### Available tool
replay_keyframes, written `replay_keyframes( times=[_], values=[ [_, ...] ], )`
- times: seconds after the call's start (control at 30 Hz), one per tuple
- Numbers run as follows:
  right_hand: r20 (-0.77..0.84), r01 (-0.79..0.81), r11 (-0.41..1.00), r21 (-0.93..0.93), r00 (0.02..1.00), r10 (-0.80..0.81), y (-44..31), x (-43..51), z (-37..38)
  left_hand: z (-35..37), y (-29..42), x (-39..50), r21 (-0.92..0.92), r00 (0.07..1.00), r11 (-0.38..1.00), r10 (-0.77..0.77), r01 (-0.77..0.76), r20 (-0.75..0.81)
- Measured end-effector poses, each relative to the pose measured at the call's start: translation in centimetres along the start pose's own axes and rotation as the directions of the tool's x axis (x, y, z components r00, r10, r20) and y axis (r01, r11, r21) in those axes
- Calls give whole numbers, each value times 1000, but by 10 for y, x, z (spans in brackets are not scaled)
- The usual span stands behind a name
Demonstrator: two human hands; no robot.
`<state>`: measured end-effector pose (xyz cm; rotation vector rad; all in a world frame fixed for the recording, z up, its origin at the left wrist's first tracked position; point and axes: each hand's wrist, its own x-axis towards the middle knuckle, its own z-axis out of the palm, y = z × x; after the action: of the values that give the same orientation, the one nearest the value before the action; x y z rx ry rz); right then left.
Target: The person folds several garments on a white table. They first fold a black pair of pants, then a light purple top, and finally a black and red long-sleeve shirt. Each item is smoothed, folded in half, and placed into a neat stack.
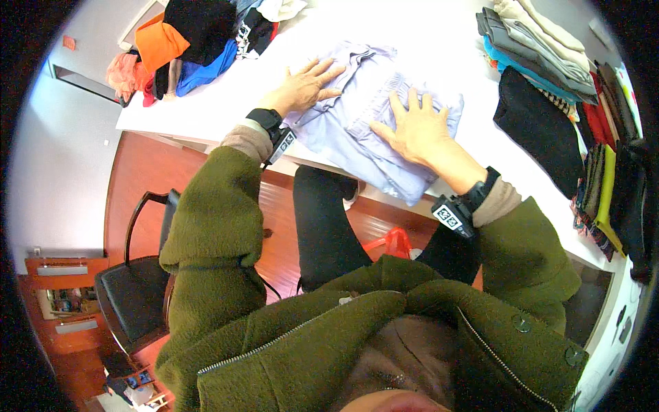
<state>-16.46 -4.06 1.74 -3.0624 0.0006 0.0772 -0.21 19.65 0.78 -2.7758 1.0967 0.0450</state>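
Observation:
A light lavender garment [355,139] with a gathered elastic band lies on the white table [443,62], its lower part hanging over the front edge. My left hand [306,87] rests palm down at the garment's left side, fingers spread. On its right part, beside the gathered band, my right hand [419,126] presses flat with the fingers apart. Neither hand grasps the cloth. Each wrist wears a black strap with a small device bearing a printed code.
Piled loose clothes, including an orange cloth [160,44], sit at the back left. Folded clothes [545,49] are stacked at the right, near folded black cloth [538,126]. A black chair [136,288] stands at the left; a red plastic bag [394,242] shows below the table.

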Motion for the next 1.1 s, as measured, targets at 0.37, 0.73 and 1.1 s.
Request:
replay_keyframes(
  times=[0.37,0.73,1.1],
  values=[
    [-428,303,953,-20,859,-282,44,4,44,4,-40,23,-265,920,930,-317,254,-231],
    [-460,280,958,69,861,-218,41,-1,43,-7,-36,44,-475,890,797,-452,373,-57],
    [-431,70,972,222,901,34,8,10,41,-75,141,19,114,760,972,231,-204,-608]
  ],
)
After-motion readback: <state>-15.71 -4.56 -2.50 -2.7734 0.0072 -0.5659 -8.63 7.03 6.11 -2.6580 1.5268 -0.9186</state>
